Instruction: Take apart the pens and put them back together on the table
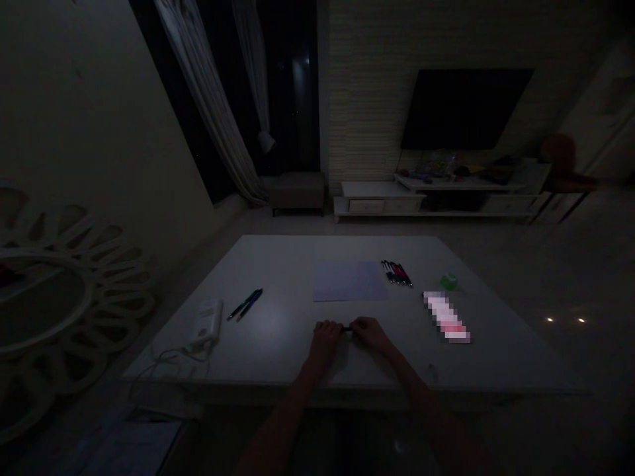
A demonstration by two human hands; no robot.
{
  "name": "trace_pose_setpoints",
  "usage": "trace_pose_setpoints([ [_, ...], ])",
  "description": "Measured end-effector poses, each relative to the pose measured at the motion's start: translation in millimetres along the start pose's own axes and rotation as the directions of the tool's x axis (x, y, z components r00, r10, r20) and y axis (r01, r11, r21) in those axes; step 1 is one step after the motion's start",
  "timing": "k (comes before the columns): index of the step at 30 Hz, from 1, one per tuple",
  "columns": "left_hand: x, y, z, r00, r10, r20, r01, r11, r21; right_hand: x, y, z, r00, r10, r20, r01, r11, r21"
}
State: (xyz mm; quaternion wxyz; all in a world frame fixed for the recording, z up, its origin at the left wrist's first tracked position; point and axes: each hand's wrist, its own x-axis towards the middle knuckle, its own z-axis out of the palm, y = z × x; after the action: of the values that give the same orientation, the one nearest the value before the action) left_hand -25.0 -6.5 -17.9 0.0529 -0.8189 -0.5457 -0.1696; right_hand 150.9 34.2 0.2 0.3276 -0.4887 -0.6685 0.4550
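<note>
The room is very dark. My left hand (326, 334) and my right hand (370, 332) rest close together on the white table (278, 344), near its front edge. Both are curled into loose fists, and a small dark object (346, 328) spans the gap between them, gripped at each end. It looks like a pen, but I cannot be sure. A sheet of pale paper (348, 281) lies just beyond my hands.
Two dark pens (245, 305) and a white power strip (207, 324) with a trailing cable lie at the left. A bunch of pens (397, 272), a small green object (449, 280) and a blurred pink-white item (446, 317) sit right. TV and low cabinet behind.
</note>
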Motion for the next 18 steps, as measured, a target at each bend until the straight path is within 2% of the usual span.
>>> trace_pose_setpoints([
  [3,0.1,0.4,-0.6,1.000,-0.010,0.013,0.010,1.000,0.000,-0.3,0.4,-0.8,0.996,-0.071,-0.047,0.071,0.997,0.014],
  [7,0.8,1.1,-1.9,0.999,-0.014,0.030,0.014,1.000,-0.004,-0.3,-0.6,-0.4,0.997,-0.025,-0.079,0.032,0.996,0.082],
  [11,1.1,1.1,-0.6,0.999,-0.020,0.030,0.020,1.000,0.009,1.0,-2.0,1.5,0.991,-0.037,-0.126,0.055,0.987,0.151],
  [15,0.8,1.5,-0.5,0.999,-0.024,0.030,0.024,1.000,0.015,2.8,-0.9,2.5,0.991,0.021,-0.129,-0.001,0.988,0.153],
  [18,1.0,2.4,-3.8,0.999,-0.022,0.029,0.022,1.000,-0.002,3.3,1.5,2.5,0.990,-0.025,-0.137,0.049,0.984,0.169],
])
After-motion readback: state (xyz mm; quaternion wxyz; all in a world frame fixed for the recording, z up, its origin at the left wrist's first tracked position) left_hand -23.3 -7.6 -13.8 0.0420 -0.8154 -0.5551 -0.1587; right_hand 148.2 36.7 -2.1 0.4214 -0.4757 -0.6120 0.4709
